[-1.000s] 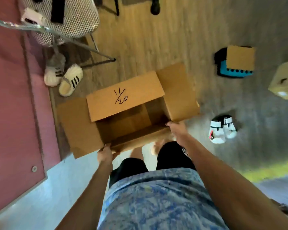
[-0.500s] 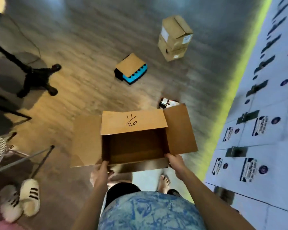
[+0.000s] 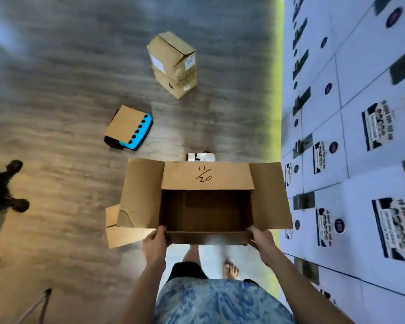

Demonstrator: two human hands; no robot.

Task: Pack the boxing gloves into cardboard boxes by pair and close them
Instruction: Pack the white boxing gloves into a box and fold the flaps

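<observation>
Arms forward — left hand [image 3: 155,242], right hand [image 3: 261,239] curled round cardboard box [image 3: 207,177] corners

The cardboard box [image 3: 206,199] gapes open from above; white cartons [image 3: 360,164] crowd its right flap [image 3: 269,195].

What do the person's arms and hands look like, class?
Both forearms are bare, with no sleeves. The left hand and right hand show no gloves, watch or rings. The top is mottled blue and white; the shorts are dark.
</observation>
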